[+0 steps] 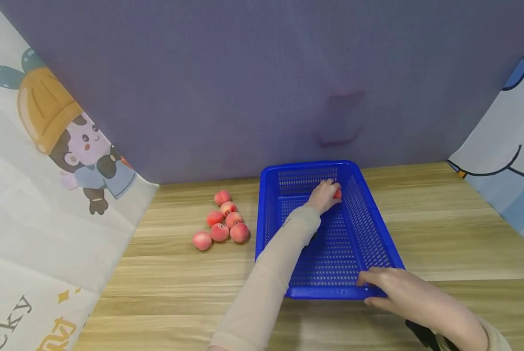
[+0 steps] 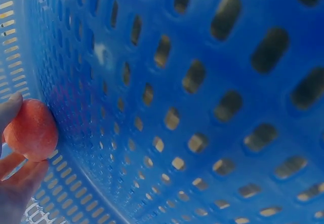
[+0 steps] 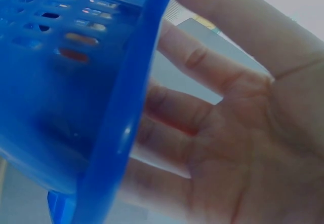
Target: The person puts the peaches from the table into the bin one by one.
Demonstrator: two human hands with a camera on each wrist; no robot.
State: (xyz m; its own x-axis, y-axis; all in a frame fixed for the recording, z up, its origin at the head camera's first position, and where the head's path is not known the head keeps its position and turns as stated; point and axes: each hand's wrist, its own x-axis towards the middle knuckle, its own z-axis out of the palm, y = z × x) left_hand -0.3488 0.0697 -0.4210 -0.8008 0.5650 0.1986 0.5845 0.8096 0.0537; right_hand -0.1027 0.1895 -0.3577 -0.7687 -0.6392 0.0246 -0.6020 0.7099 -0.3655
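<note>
Inside the blue plastic basket (image 1: 328,292), near its far right corner, my left hand (image 1: 323,196) holds a peach (image 1: 338,194) between thumb and fingers. In the left wrist view the peach (image 2: 31,132) is close to the slotted basket wall (image 2: 152,72). My right hand (image 1: 398,287) grips the basket's near right corner. The right wrist view has the rim (image 3: 124,133) between that hand's thumb and fingers. Left of the basket, several pinkish-red peaches (image 1: 220,232) lie in a loose group on the wooden table. My left forearm hides part of the basket floor.
The wood-grain table (image 1: 165,287) extends on both sides of the basket. A grey-purple panel (image 1: 227,97) rises right behind the basket. White printed cloths, one with a cartoon figure (image 1: 86,141), border the left and right sides.
</note>
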